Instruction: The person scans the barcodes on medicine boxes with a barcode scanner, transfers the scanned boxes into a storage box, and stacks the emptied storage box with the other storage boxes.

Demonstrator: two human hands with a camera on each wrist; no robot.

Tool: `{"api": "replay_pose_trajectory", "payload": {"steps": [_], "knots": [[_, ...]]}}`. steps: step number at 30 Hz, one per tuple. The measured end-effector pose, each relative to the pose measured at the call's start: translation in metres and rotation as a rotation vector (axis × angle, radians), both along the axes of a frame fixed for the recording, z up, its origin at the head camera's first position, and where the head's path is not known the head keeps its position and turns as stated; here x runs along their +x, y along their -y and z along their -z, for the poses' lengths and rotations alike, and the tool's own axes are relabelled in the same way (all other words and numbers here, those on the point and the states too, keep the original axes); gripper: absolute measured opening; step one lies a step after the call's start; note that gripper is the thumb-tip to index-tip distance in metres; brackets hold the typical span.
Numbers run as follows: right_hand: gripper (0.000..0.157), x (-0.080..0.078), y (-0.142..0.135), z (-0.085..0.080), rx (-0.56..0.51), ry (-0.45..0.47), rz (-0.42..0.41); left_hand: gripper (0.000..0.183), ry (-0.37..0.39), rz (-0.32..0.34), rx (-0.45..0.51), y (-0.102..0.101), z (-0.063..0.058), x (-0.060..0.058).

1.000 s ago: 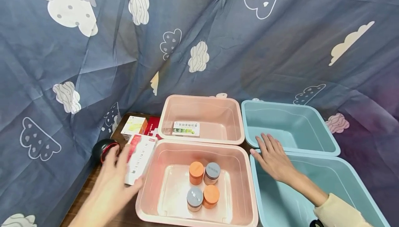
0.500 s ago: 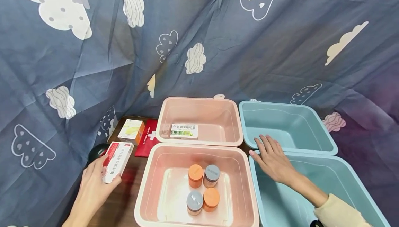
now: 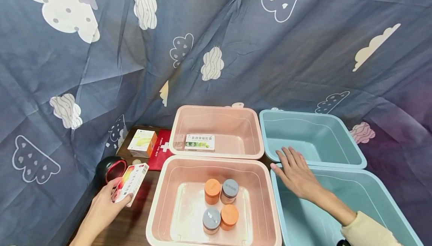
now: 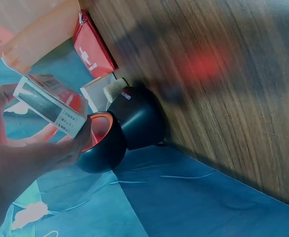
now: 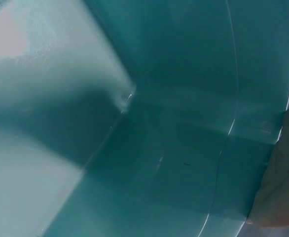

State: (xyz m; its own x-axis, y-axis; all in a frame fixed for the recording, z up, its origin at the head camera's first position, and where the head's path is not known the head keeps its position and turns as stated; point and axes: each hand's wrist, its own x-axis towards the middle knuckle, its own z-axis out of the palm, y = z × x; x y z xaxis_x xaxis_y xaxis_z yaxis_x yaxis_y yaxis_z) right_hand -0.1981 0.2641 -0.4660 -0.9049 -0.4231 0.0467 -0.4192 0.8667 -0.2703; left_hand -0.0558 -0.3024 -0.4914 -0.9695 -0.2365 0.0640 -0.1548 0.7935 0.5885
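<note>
My left hand (image 3: 102, 206) pinches a white and red medicine box (image 3: 133, 182) between thumb and fingers, above the dark wood table at the left. The box is tilted, and red light falls on its printed face. Right behind it stands a black barcode scanner (image 3: 104, 166) with a round, red-lit window. In the left wrist view, a printed end of the medicine box (image 4: 53, 106) faces the camera, close to the scanner (image 4: 139, 118). My right hand (image 3: 297, 174) rests with fingers extended on the adjoining rims of two blue bins.
The near pink bin (image 3: 156, 201) holds several orange-lidded and grey-lidded jars. A white-green medicine box (image 3: 200, 143) lies in the far pink bin (image 3: 216, 108). A yellow-white box (image 3: 141, 142) and red first aid pouch (image 3: 160, 152) sit behind the scanner. Blue bins (image 3: 381, 186) stand right.
The left hand has carried the medicine box left, away from the pink bin's rim to the front of the scanner, and tilted it; red light now shows on it. The right hand stays put.
</note>
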Motion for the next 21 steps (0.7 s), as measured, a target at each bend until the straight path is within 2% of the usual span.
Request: {"api": "replay_pose_trajectory", "payload": {"steps": [4,9,11,16,21], "knots": [[0.074,0.000,0.000,0.001,-0.005,-0.018,-0.005,0.068,-0.057,-0.001,-0.021,0.000,0.002,0.000],[0.071,0.002,0.002,0.000,-0.017,-0.064,-0.007,0.066,-0.289,0.028,-0.100,0.000,0.014,0.000],[0.070,0.004,0.004,-0.002,-0.018,-0.077,-0.005,0.069,-0.357,0.040,-0.124,0.001,0.018,0.000],[0.071,0.006,0.006,-0.006,-0.016,-0.055,0.003,0.072,-0.403,0.063,-0.134,0.004,0.018,-0.001],[0.071,0.002,0.000,0.001,-0.027,-0.076,-0.019,0.072,-0.439,0.071,-0.110,0.001,0.002,-0.012]]}}
